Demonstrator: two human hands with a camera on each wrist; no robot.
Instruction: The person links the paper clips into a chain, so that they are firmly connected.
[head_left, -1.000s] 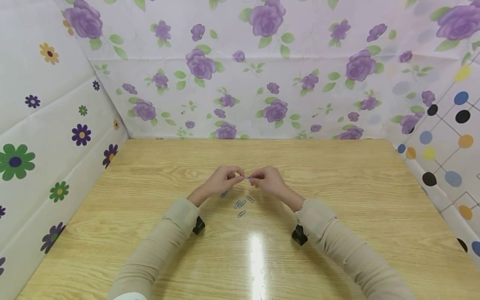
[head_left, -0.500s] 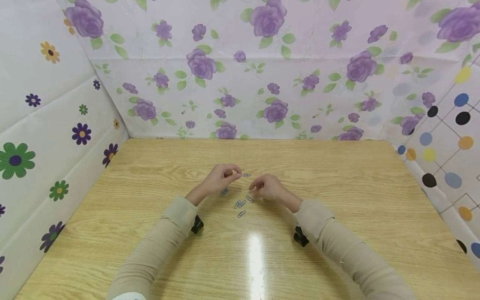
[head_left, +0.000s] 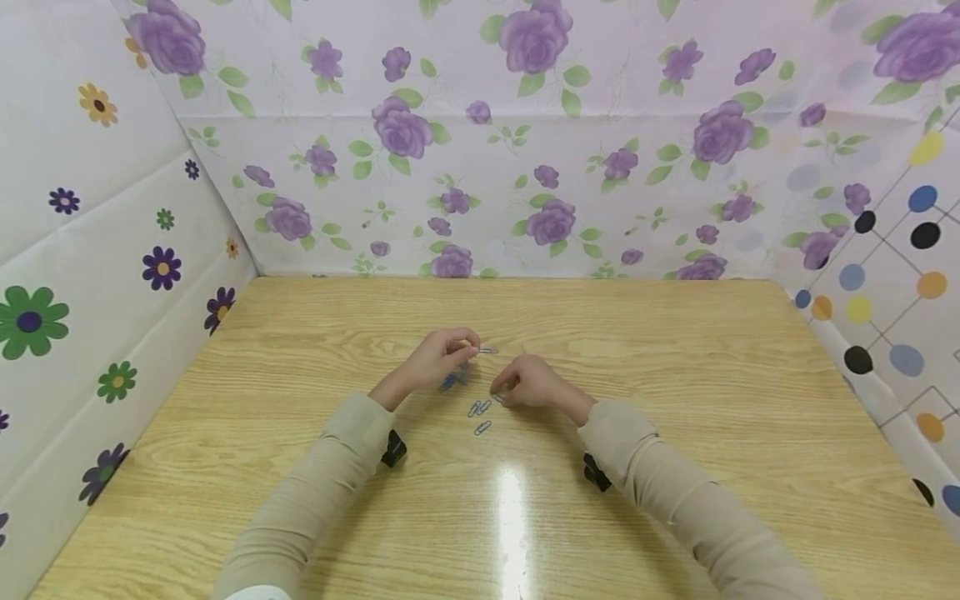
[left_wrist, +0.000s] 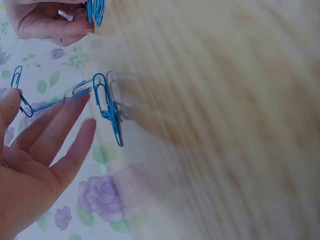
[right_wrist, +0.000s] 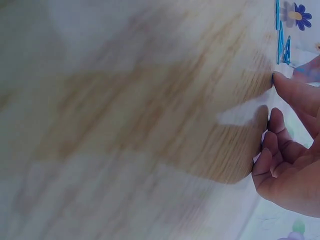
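Note:
My left hand (head_left: 441,358) pinches a blue paper clip (head_left: 488,351) above the table, its end sticking out past the fingertips. From it a short chain of linked paper clips (left_wrist: 115,125) runs behind the fingers and down to the tabletop, as the left wrist view shows. My right hand (head_left: 528,382) is low, fingertips at the wood right beside a loose paper clip (head_left: 497,397), which the hand partly covers. Thumb and fingers (right_wrist: 277,117) stand apart in the right wrist view. Several more loose paper clips (head_left: 483,408) lie just left and nearer.
The wood-grain table (head_left: 675,358) stretches out around both hands. Behind it stands a floral cloth wall (head_left: 480,192), with patterned panels at both sides. Black wrist cameras (head_left: 393,450) hang under the cuffs. A bright glare streak (head_left: 513,517) crosses the near tabletop.
My right hand has let go of the paper clip it held at the left fingertips and moved down and nearer to a loose paper clip. My left hand has shifted slightly left, still pinching.

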